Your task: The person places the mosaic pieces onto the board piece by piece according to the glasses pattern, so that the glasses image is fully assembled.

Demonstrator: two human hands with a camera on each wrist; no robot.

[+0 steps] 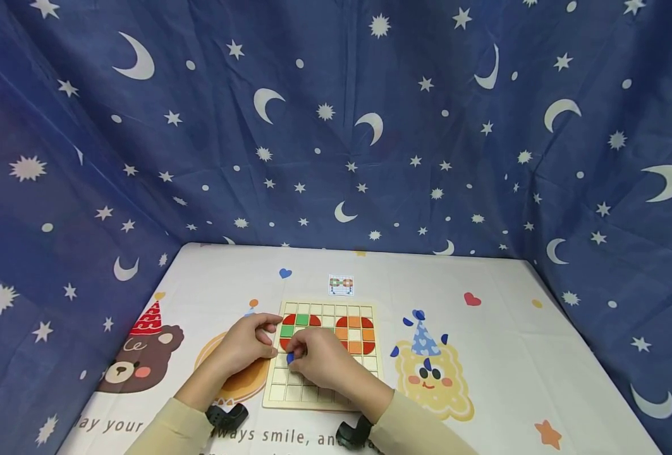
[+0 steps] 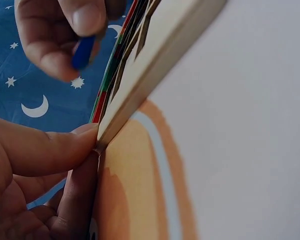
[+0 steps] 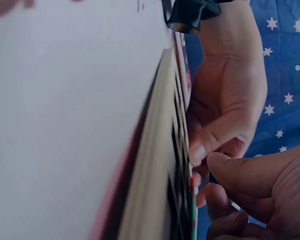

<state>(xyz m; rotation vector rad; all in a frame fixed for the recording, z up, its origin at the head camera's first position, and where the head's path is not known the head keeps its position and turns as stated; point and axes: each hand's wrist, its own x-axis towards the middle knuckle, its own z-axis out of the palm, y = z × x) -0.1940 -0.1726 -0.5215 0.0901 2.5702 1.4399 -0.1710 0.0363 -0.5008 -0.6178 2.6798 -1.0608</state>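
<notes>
A wooden grid board (image 1: 293, 393) lies on the table, with red quarter-round pieces (image 1: 368, 347), green squares (image 1: 303, 320) and orange squares (image 1: 355, 347) set in its upper cells. My left hand (image 1: 243, 346) holds the board's left edge with thumb and fingers, and the left wrist view shows the fingertips against that edge. Over the board's left half, my right hand (image 1: 320, 357) pinches a small blue piece (image 2: 83, 52) between thumb and finger. That piece is held above the board's surface. My right hand hides part of the middle cells.
Behind the board lies a small pattern card (image 1: 341, 285). Several loose blue pieces (image 1: 395, 351) are scattered right of the board, over a printed biscuit figure (image 1: 446, 392). A blue star-and-moon curtain (image 1: 336, 126) surrounds the white printed tablecloth (image 1: 500, 335).
</notes>
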